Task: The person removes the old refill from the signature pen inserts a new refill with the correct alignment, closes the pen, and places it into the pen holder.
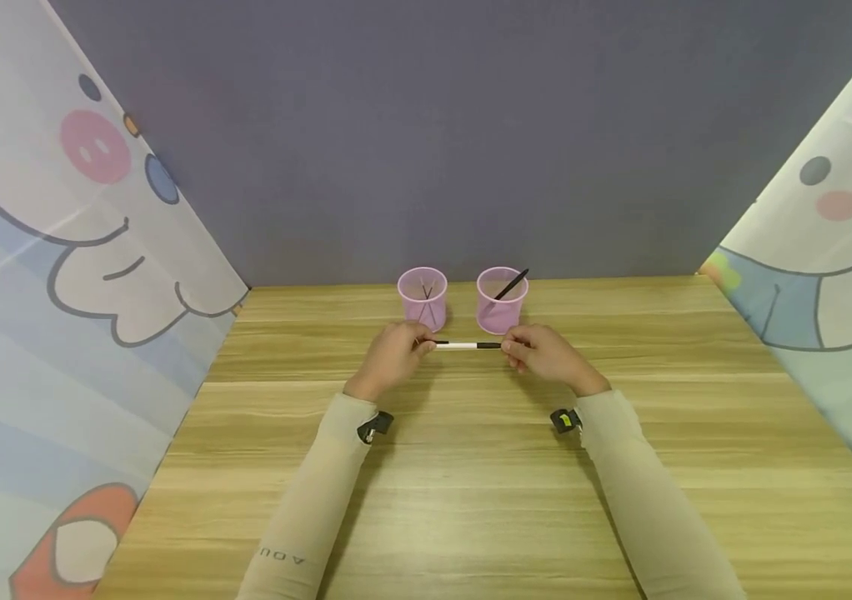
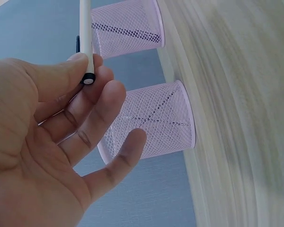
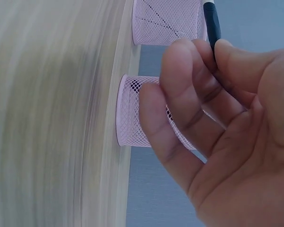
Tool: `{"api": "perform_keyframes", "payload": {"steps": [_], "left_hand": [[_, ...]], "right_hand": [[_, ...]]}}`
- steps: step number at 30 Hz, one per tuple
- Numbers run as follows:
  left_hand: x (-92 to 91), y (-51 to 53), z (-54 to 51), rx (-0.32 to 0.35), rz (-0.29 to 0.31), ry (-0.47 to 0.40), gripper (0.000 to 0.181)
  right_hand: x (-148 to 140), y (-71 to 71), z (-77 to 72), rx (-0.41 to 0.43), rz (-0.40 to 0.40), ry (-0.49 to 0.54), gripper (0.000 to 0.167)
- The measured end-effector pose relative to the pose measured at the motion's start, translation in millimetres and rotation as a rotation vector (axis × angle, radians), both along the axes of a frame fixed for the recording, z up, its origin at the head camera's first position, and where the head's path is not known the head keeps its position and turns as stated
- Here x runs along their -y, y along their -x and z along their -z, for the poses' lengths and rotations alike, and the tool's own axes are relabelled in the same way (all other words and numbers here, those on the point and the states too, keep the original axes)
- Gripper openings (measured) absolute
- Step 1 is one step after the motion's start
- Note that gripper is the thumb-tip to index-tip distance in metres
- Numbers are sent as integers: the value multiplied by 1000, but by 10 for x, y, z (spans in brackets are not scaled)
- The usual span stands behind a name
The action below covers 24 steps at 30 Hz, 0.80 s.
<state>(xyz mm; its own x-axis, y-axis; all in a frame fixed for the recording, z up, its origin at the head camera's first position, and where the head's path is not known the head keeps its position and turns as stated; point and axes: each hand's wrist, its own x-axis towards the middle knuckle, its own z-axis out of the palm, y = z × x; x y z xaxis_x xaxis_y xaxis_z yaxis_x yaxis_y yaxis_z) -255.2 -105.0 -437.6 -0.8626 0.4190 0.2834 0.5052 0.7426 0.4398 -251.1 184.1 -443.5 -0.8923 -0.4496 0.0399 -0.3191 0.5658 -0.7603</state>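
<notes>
Head: left hand [image 1: 392, 356], right hand [image 1: 549, 357] pinch 1 pen [image 1: 462, 345], well inside table's side edges [image 1: 190, 421].

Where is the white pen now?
In the head view, the white pen is pinched between the left hand and right hand, near the middle, in front of the left cup and right cup.

Black-ended white pen [image 1: 462, 346], crosswise between fingers [image 2: 104, 104]
</notes>
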Motion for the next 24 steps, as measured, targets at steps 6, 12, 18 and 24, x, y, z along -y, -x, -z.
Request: {"api": "perform_keyframes", "payload": {"steps": [6,12,18,24], "left_hand": [[12,-10,-32,1,-2,7,8],[14,-10,-50,8,-4,13,8],[21,-12,-48,4,-1,19,7],[30,-16,-37,4,1,14,7]], "right_hand": [[19,-2,-27,-18,5,-26,25],[27,0,-48,-24,11,-35,25],[46,-16,-49,2,30,-27,24],[50,-22,-35,-5,29,-26,23]]}}
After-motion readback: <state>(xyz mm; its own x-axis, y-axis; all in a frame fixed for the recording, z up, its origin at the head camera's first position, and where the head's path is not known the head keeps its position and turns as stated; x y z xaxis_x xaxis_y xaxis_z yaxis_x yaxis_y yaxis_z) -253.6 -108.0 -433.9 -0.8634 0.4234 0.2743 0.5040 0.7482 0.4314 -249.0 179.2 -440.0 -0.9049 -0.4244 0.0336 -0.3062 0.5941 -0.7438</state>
